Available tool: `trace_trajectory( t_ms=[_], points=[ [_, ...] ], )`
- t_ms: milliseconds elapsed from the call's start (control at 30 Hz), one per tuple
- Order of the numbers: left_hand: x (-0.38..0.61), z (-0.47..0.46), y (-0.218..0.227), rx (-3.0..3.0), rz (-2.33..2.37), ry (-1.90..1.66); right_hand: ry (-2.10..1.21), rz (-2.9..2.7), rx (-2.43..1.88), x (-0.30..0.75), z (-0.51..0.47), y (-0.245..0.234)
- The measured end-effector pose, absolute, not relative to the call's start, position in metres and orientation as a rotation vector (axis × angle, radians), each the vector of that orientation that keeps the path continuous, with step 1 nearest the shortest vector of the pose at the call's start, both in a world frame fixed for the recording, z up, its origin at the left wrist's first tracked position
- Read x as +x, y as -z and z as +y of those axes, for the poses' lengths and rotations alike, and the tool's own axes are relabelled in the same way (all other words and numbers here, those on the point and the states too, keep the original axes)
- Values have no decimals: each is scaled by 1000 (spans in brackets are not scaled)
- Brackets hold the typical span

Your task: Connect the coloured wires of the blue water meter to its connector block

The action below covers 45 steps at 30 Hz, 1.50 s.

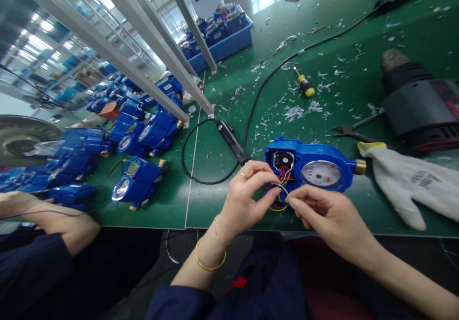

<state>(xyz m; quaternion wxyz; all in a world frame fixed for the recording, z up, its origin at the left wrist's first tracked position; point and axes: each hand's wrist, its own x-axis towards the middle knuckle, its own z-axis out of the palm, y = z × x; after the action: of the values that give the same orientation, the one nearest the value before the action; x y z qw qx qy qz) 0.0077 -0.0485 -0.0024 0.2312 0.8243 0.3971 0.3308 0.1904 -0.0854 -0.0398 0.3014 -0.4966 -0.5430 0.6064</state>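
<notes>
A blue water meter (pixel 342 162) lies near the bench's front edge, its dial facing up and its side compartment uncovered, with thin coloured wires (pixel 286 173) spilling out. My left hand (pixel 247 198) is at the compartment's left, thumb and fingers pinched around the wires. From the right, my right hand (pixel 319 210) pinches a thin white wire (pixel 286 192) between thumb and forefinger. Both hands are close together just in front of the meter. My fingers partly hide the compartment and the wire ends.
Behind lie a black electric screwdriver (pixel 232 143) with its cable and a yellow-black screwdriver (pixel 305 86). On the right are pliers (pixel 346 130), a heat gun (pixel 416 100) and a glove (pixel 405 181). Many blue meters (pixel 138 179) stand left, beside a co-worker's arm (pixel 53 219). Scraps litter the green bench.
</notes>
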Motion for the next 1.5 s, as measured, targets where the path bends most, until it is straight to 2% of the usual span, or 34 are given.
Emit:
trace_trajectory(
  t_ms=[67,367,600,833,1033,1233,1500],
  points=[
    [7,-57,2,2409,1095,-984,-1451,-1532,-1329,189,-87,40],
    [5,-77,5,2567,1170,-831,-559,-1897,-1149,182,-88,36],
    [8,-82,-1,2711,1222,-670,-236,-2036,-1132,183,-91,47],
    [9,-80,-5,2697,1207,-437,-205,-2119,-1128,185,-92,50],
    [15,-80,3,2668,1308,-552,-277,-2122,-1101,187,-89,50],
    [15,-75,1,2375,1250,-677,-509,-2059,-1127,190,-88,49],
    [6,-70,-7,2304,1170,-570,-517,-2081,-1106,190,-87,45]
  ],
)
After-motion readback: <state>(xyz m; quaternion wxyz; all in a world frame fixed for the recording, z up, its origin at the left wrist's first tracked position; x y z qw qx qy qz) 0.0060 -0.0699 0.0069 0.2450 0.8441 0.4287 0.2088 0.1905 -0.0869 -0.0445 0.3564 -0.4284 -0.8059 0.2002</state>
